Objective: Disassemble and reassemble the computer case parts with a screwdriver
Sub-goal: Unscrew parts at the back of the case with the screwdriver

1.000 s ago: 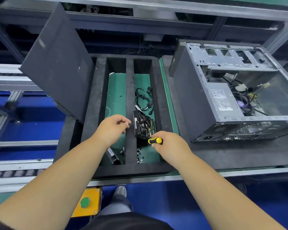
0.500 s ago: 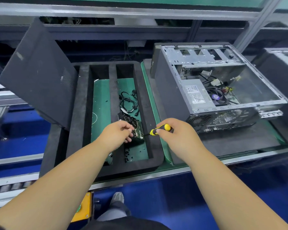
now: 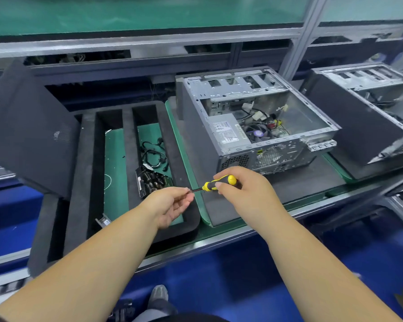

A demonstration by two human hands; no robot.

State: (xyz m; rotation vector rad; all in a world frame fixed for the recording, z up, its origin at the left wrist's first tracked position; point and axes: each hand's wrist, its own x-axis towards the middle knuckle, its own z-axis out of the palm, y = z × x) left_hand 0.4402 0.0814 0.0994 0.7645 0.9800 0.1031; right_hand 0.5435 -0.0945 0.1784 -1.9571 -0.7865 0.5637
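nearest, a shoe (image 3: pixel 158 295) stands on the blue floor (image 3: pixel 219 270) between the two forearms. above the near edge of the tabletop (image 3: pixel 219 237) the right hand (image 3: pixel 244 189) grips the yellow-and-black handle of the screwdriver (image 3: pixel 219 183), fingers curled round it, the shaft pointing left. the left hand (image 3: pixel 170 203), palm turned up, pinches the tip of the shaft between thumb and fingertips; whether a screw sits there cannot be told. under the left hand lies a black foam tray (image 3: pixel 84 182) with long compartments on green matting. in its right compartment a circuit card (image 3: pixel 153 181) lies just near of a coiled black cable (image 3: pixel 154 154). a dark side panel (image 3: pixel 26 135) leans tilted at the tray's left. right of the tray, on a dark mat (image 3: pixel 300 182), the open computer case (image 3: pixel 249 122) lies with its fan, wires and power supply showing. a second open case (image 3: pixel 368 112) lies at the far right.
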